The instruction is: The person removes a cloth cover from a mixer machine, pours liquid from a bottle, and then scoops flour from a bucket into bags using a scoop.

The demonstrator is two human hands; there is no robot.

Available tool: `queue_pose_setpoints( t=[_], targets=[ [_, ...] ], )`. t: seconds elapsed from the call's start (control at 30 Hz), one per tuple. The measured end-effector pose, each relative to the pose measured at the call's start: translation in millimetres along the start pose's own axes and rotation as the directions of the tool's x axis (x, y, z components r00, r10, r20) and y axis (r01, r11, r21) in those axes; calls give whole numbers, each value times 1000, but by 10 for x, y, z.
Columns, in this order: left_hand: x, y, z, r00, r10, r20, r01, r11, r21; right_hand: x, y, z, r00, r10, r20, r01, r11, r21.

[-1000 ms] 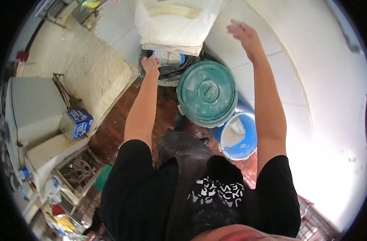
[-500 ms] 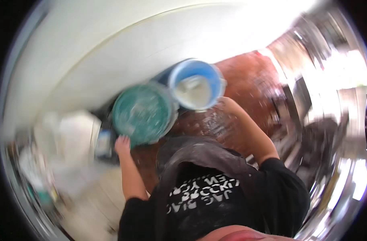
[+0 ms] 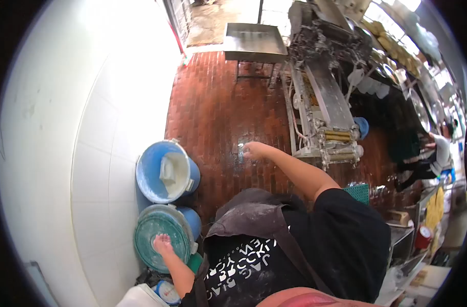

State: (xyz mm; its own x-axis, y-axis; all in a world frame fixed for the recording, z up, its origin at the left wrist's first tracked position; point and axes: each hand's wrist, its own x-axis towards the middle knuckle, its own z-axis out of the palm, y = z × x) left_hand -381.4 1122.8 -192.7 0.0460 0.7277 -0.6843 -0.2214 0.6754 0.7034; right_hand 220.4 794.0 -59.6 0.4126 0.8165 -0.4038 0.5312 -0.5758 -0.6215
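Note:
My left hand (image 3: pixel 163 243) is over the green lid (image 3: pixel 146 240) of a blue barrel, its fingers loosely apart and nothing held in them. Whether it touches the lid I cannot tell. My right hand (image 3: pixel 254 150) is out in front above the brick floor, fingers loosely bent, holding nothing that I can see. Beyond the lidded barrel stands an uncovered blue barrel (image 3: pixel 193 171). Inside it are a white powdery material (image 3: pixel 179 171) and a pale scoop-like object (image 3: pixel 167 170), partly sunk in the powder.
A white wall (image 3: pixel 93 179) runs along the left. Ahead stands a metal tray table (image 3: pixel 255 43), with a powder-dusted roller machine (image 3: pixel 330 97) to its right. At far right is another person (image 3: pixel 441 153). A green crate (image 3: pixel 357 193) lies beyond my right arm.
The view has swung right and become sharper. My right hand has left the uncovered barrel's rim and is out over the floor. My left hand has moved from the lid's edge to over its middle.

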Motion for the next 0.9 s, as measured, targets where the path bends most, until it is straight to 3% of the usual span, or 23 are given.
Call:
queue_pose_setpoints(
  t=[0.1,0.13,0.23,0.37,0.57,0.67,0.77,0.87,0.9],
  targets=[
    [-85,-162,806,994,-66,84,57,994,97,-564,0,-245,994,99,-49,-97,994,41],
    [-216,-174,1047,994,-60,95,46,988,149,-664,117,-194,980,158,-121,-135,975,175],
    [-430,-216,1496,982,-71,178,27,971,236,-867,256,-164,947,275,-165,-211,922,325],
    [-161,-207,1669,892,-232,389,128,953,275,-934,349,-149,971,156,-182,-149,988,50],
    [-370,-338,1827,895,-268,357,148,932,331,-1056,102,-384,945,213,-248,-163,965,207],
    [-358,-363,1949,883,-315,347,187,916,356,-1025,285,-337,944,211,-255,-157,963,217],
    [-373,-388,2051,860,-279,428,149,938,313,-1076,413,-317,941,257,-218,-211,954,213],
    [-320,-397,2255,870,-270,413,132,934,333,-1184,501,-354,947,218,-237,-198,974,106],
    [-312,-431,2259,866,-222,448,65,939,338,-1189,523,-357,950,231,-211,-208,970,127]
  ],
)
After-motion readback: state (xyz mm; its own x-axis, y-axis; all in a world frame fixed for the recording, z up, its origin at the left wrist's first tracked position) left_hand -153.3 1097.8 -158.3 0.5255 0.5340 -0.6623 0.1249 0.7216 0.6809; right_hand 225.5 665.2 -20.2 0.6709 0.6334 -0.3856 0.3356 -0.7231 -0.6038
